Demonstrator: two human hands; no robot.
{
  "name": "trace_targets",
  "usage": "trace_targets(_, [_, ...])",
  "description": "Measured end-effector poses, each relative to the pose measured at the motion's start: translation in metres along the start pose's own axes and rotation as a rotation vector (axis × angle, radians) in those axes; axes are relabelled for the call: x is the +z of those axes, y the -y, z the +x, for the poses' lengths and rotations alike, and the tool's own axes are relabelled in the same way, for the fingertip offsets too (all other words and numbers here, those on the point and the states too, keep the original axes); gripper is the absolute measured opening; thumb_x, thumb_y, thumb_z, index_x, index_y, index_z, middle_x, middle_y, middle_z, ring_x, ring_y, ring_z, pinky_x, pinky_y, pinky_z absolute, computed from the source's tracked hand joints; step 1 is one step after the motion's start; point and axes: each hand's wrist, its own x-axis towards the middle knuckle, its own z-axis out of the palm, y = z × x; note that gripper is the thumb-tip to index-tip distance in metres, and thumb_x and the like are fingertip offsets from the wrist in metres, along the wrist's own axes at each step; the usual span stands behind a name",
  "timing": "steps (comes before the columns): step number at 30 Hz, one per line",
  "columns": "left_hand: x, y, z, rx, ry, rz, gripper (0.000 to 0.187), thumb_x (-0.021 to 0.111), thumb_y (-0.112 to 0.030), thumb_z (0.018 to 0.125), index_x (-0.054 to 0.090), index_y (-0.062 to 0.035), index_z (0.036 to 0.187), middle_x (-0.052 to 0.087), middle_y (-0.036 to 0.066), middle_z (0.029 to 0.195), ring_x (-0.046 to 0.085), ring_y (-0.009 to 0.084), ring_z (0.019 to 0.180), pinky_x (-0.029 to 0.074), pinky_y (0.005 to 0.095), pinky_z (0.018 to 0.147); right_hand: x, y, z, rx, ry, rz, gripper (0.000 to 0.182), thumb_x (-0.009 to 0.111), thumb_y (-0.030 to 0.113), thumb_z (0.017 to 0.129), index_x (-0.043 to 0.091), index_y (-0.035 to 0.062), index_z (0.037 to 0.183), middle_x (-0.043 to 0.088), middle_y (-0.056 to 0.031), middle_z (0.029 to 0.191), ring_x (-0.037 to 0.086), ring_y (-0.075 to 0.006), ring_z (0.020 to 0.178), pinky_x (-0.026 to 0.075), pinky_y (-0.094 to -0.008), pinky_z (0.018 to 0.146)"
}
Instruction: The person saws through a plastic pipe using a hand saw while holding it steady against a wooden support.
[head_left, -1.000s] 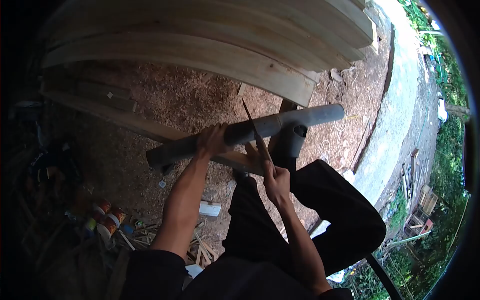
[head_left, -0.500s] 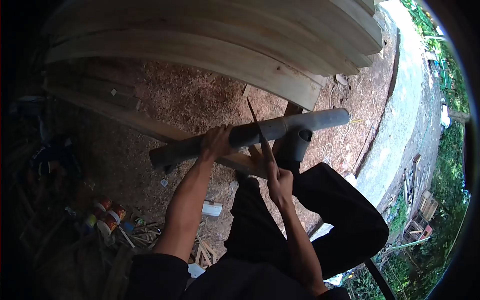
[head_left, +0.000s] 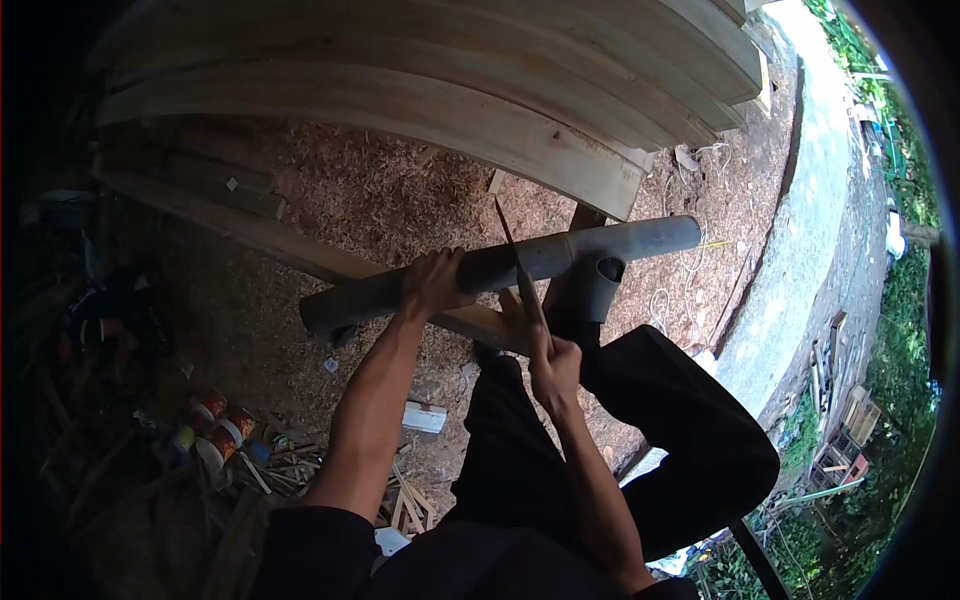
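A long dark grey pipe point(head_left: 630, 241) lies across a wooden beam, tilted up to the right. My left hand point(head_left: 434, 283) is wrapped over the pipe left of its middle. My right hand point(head_left: 556, 372) is closed round the handle of a saw point(head_left: 515, 250), whose thin blade crosses the pipe and points up and away. The blade touches or passes just over the pipe; its cutting edge is hard to make out. My raised foot point(head_left: 590, 290) is beside the pipe, close to its right half.
Large stacked boards point(head_left: 400, 100) stretch across the top. The supporting beam point(head_left: 310, 255) runs down from the left. Wood shavings point(head_left: 370, 180) cover the ground. Paint-like cans point(head_left: 222, 438) and wood scraps point(head_left: 405, 505) lie lower left; a concrete strip point(head_left: 785, 280) runs along the right.
My right hand has drawn slightly down and left with the saw, towards my body. The pipe and my left hand stay nearly where they were.
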Motion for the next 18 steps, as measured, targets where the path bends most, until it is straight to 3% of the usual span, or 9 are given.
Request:
trace_targets(3, [-0.016,-0.005,0.011,-0.011,0.049,-0.036,0.084,0.082,-0.044,0.055,0.052,-0.0065,0.125,0.062,0.019,0.110,0.061,0.0366,0.103,0.049,0.0466,0.090,0.007,0.046,0.039,0.054,-0.007,-0.017,0.057,0.052,0.039,0.094,0.055,-0.0123,0.068,0.044,-0.0128,0.047,0.042,-0.0120,0.049,0.038,-0.0398,0.048])
trace_targets(6, [-0.024,-0.015,0.002,-0.016,0.120,-0.064,0.082,0.083,-0.042,0.055,0.053,-0.0062,0.123,0.062,0.018,0.110,0.061,0.0359,0.102,0.049,0.0458,0.089,-0.016,0.024,0.012,0.017,0.028,0.006,0.058,0.051,0.040,0.094,0.057,-0.0121,0.070,0.045,-0.0131,0.047,0.043,-0.0114,0.050,0.038,-0.0389,0.049])
trace_targets(7, [-0.024,-0.013,-0.001,-0.005,0.058,-0.016,0.081,0.083,-0.041,0.055,0.054,-0.0059,0.123,0.062,0.018,0.111,0.061,0.0355,0.102,0.049,0.0454,0.088,-0.024,0.018,-0.012,0.083,0.053,-0.015,0.058,0.051,0.041,0.093,0.059,-0.0120,0.072,0.045,-0.0124,0.047,0.045,-0.0111,0.049,0.038,-0.0381,0.048])
trace_targets(8, [-0.028,-0.006,0.005,-0.022,0.046,-0.015,0.081,0.083,-0.041,0.055,0.054,-0.0059,0.123,0.062,0.018,0.111,0.061,0.0355,0.102,0.049,0.0454,0.088,-0.033,0.011,-0.043,0.097,0.063,-0.054,0.060,0.050,0.045,0.094,0.057,-0.0040,0.060,0.047,-0.0017,0.050,0.046,-0.0084,0.051,0.034,-0.0310,0.047])
trace_targets(11, [-0.021,-0.007,0.006,0.006,0.029,-0.081,0.080,0.083,-0.039,0.055,0.054,-0.0069,0.122,0.063,0.018,0.111,0.060,0.0351,0.103,0.048,0.0450,0.090,-0.066,0.007,-0.107,0.123,0.017,0.021,0.064,0.050,0.049,0.093,0.059,-0.0049,0.059,0.050,-0.0025,0.050,0.048,-0.0075,0.051,0.035,-0.0269,0.048])
trace_targets(13, [-0.016,-0.009,0.003,-0.008,0.061,-0.048,0.080,0.082,-0.040,0.055,0.054,-0.0072,0.122,0.063,0.017,0.111,0.060,0.0350,0.103,0.049,0.0453,0.089,-0.046,-0.017,-0.061,0.146,0.071,-0.041,0.063,0.050,0.048,0.094,0.057,-0.0031,0.058,0.048,-0.0007,0.050,0.047,-0.0056,0.051,0.034,-0.0262,0.047])
trace_targets(15, [-0.005,-0.012,-0.003,-0.003,0.014,-0.035,0.080,0.082,-0.041,0.055,0.054,-0.0073,0.122,0.062,0.017,0.111,0.060,0.0351,0.103,0.049,0.0454,0.089,0.003,-0.005,0.019,-0.080,-0.040,0.052,0.063,0.050,0.045,0.095,0.050,-0.0065,0.059,0.045,-0.0009,0.049,0.044,-0.0074,0.050,0.032,-0.0302,0.045])
trace_targets(16, [-0.008,-0.008,-0.001,-0.006,-0.044,-0.011,0.081,0.082,-0.041,0.055,0.054,-0.0074,0.122,0.062,0.017,0.112,0.060,0.0352,0.103,0.049,0.0455,0.089,0.024,0.003,0.060,-0.001,0.003,0.030,0.057,0.052,0.042,0.094,0.053,-0.0100,0.069,0.040,-0.0119,0.050,0.040,-0.0099,0.058,0.037,-0.0374,0.051])
trace_targets(18, [-0.020,-0.003,0.008,-0.027,0.027,-0.033,0.081,0.082,-0.042,0.055,0.054,-0.0071,0.122,0.062,0.016,0.112,0.060,0.0352,0.103,0.049,0.0455,0.089,0.032,0.014,0.085,-0.008,0.019,-0.093,0.057,0.051,0.042,0.094,0.055,-0.0105,0.072,0.042,-0.0123,0.051,0.043,-0.0118,0.056,0.038,-0.0380,0.052])
